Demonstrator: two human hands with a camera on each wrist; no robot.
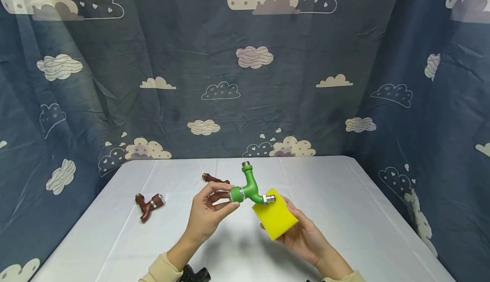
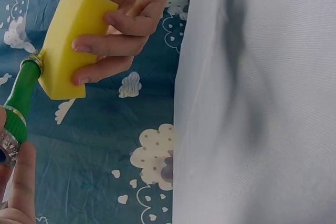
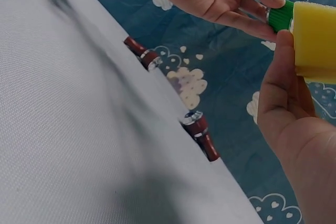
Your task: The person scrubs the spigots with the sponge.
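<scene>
My left hand (image 1: 209, 210) pinches a green tap (image 1: 250, 187) by its ribbed knob, holding it up above the table. The tap's threaded inlet points upward and its metal-tipped spout points right in the head view. My right hand (image 1: 306, 235) grips a yellow sponge (image 1: 276, 219), fingers curled behind it. In the head view the spout tip overlaps the sponge's upper face. The left wrist view has the sponge (image 2: 73, 40) right at the tap's (image 2: 23, 85) threaded end. Over in the right wrist view, the sponge (image 3: 317, 40) hides most of the tap, leaving its green knob (image 3: 281, 17) showing.
A brown tap (image 1: 147, 207) lies on the left of the white table (image 1: 325, 188). Another brown tap (image 1: 214, 178) lies farther back, partly hidden behind my left hand. A dark cloud-patterned curtain (image 1: 183, 61) hangs behind and beside the table.
</scene>
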